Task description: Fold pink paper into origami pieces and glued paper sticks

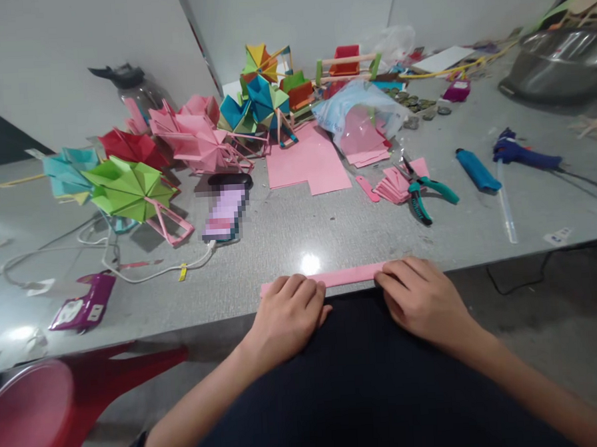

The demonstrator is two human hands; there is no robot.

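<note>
A narrow folded strip of pink paper point(348, 275) lies along the table's near edge. My left hand point(288, 314) rests on the strip's left end, fingers curled and pressed down on it. Over the right end sits my right hand point(422, 298), its fingers bent and pressing the paper too. Only the strip's middle shows between the hands.
On the grey table point(289, 234) stand several folded paper umbrellas, green point(126, 189), pink point(196, 139) and blue point(255, 106). Nearby lie a phone point(224, 213), pink sheets point(308, 161), green-handled pliers point(424, 193), a blue lighter point(477, 169), a glue gun point(522, 153), a metal bowl point(563, 63). A red stool point(48, 403) stands at lower left.
</note>
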